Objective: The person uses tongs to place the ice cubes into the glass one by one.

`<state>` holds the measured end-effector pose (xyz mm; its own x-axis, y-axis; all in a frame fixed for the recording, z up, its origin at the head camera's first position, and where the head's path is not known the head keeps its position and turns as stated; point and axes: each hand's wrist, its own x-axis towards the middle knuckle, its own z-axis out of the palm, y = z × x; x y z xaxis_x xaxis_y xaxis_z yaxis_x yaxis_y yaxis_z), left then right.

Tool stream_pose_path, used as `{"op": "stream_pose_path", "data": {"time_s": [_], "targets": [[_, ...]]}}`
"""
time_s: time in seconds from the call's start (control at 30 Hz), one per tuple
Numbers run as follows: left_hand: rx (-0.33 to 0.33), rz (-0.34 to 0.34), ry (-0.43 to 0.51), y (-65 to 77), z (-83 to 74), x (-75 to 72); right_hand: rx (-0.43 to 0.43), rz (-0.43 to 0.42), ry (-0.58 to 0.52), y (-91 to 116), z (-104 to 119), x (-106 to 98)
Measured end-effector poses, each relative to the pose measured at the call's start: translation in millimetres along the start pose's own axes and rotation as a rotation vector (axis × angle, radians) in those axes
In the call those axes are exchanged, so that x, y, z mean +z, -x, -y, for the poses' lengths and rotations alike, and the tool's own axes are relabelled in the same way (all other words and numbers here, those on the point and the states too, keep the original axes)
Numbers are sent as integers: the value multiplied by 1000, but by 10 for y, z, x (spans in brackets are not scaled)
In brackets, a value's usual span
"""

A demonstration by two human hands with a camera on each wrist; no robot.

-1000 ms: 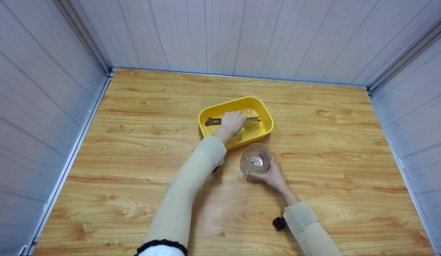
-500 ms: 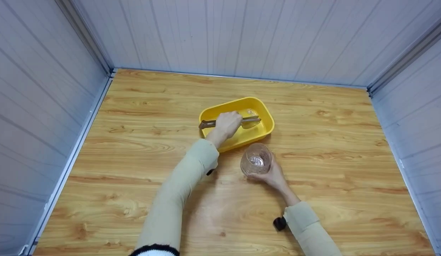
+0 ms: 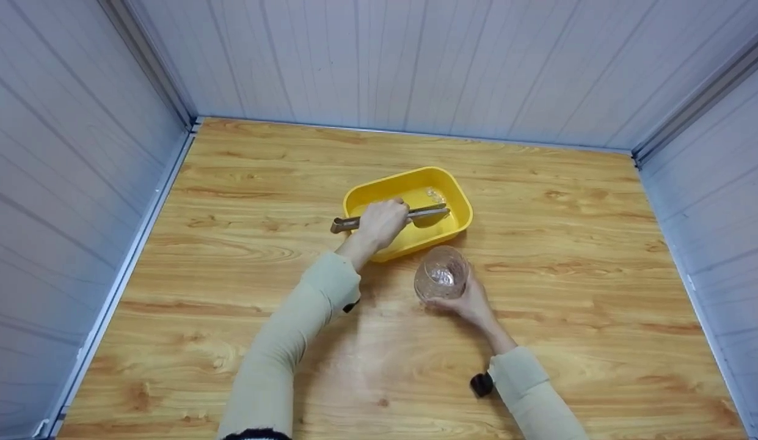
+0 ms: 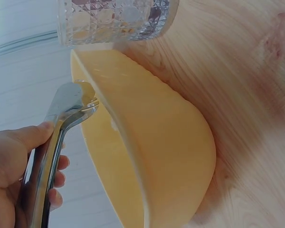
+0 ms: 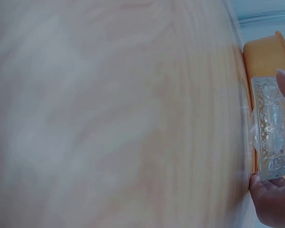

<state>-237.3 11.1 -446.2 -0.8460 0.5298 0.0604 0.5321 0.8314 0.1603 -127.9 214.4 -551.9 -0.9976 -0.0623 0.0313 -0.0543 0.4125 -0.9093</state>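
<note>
My left hand (image 3: 382, 225) grips a pair of metal tongs (image 3: 427, 211), their tips over the right part of a yellow basin (image 3: 409, 246). In the left wrist view the tong tips (image 4: 76, 97) are close together near the basin's rim; whether they hold anything I cannot tell. Small clear pieces (image 3: 435, 194) lie in the basin's far right corner. My right hand (image 3: 467, 300) holds a clear patterned glass (image 3: 441, 275) upright in front of the basin, thumb on one side and fingers on the other, as the right wrist view also shows.
A wood-grain tabletop (image 3: 568, 275) surrounds the basin and glass. Pale panel walls (image 3: 379, 61) enclose it at the back and on both sides. A black wrist device (image 3: 481, 385) sits by the right sleeve.
My left hand and the tongs have shifted left and toward me, so the tongs' handle end now sticks out past the basin's left rim. The right hand and glass stay put.
</note>
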Motion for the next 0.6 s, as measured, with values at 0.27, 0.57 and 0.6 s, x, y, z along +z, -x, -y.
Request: {"op": "stream_pose_path", "data": {"time_s": [0.27, 0.57, 0.6], "targets": [[24, -42, 15, 147, -30, -77, -37, -15, -25, 71, 276, -14], [89, -112, 39, 337, -71, -128, 11, 3, 5, 1, -37, 3], [96, -118, 40, 354, -73, -136, 12, 4, 1, 0, -41, 4]]}}
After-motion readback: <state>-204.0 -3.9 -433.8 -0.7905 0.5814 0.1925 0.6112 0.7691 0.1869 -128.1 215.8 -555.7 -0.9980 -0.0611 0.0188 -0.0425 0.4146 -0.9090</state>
